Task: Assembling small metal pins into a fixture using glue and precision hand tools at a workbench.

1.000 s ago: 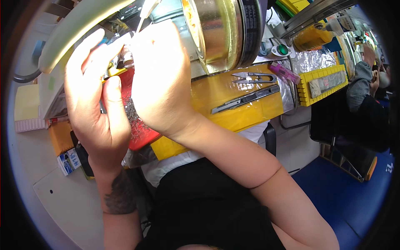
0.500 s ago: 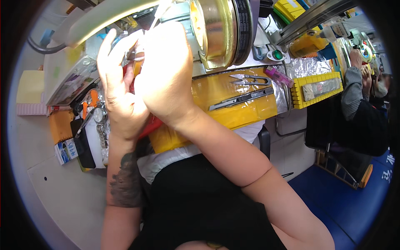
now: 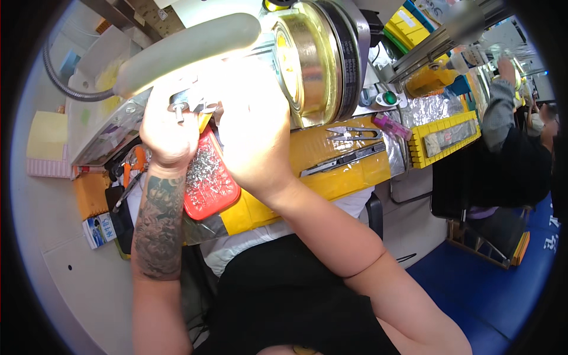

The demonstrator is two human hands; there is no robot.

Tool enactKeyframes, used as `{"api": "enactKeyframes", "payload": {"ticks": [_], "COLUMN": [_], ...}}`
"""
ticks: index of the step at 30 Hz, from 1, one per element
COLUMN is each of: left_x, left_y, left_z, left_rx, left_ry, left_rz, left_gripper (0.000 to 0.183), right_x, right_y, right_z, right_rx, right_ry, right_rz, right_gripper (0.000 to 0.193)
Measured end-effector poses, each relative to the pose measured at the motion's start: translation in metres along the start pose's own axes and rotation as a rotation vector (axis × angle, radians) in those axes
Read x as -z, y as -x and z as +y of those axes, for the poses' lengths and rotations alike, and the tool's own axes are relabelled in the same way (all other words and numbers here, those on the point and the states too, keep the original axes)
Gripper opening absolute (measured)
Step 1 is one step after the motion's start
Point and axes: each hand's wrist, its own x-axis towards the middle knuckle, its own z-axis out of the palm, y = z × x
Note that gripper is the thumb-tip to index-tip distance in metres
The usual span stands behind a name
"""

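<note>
Strong lamp light washes out both hands. My left hand [image 3: 167, 135] is curled beside a small shiny metal part [image 3: 180, 106]; glare hides most of its fingertips. Close on its right, my right hand [image 3: 254, 130] is bent into a closed shape, its back toward me. What its fingers hold is hidden by the hand and the glare. Below the hands lies a red tray [image 3: 204, 208] with many small shiny metal pieces [image 3: 204, 171] in it. It rests on the yellow-covered bench [image 3: 266, 204].
A lamp tube [image 3: 195, 44] arches above the hands. Right of them stands a large golden reel [image 3: 310, 65]. Thread snips [image 3: 355, 135], a utility knife [image 3: 343, 158], a purple lighter [image 3: 391, 126] and a yellow ridged bin [image 3: 419, 152] lie further right. Another person [image 3: 503, 177] sits at far right.
My hands have moved apart at the wrists, uncovering the red tray. My left hand has shifted down and its fingers have curled in. My right hand has moved slightly right and down.
</note>
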Motion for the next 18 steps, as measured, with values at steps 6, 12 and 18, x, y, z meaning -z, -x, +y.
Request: {"api": "enactKeyframes", "payload": {"ticks": [6, 12, 18], "left_x": [0.013, 0.010, -0.004], "left_y": [-0.002, -0.032, -0.043], "left_z": [0.000, 0.052, 0.091], "left_rx": [-0.056, 0.336, 0.290], "left_ry": [-0.078, -0.453, -0.646], "left_rz": [-0.184, -0.533, -0.419], "left_gripper": [0.045, 0.034, 0.036], "right_x": [0.003, 0.039, 0.111], "right_y": [0.001, 0.035, 0.046], "right_z": [-0.002, -0.056, -0.066], "right_rx": [-0.048, -0.780, -0.736], "right_ry": [-0.032, -0.748, -0.386], "right_rz": [-0.001, -0.120, -0.345], "right_gripper": [0.021, 0.024, 0.014]}}
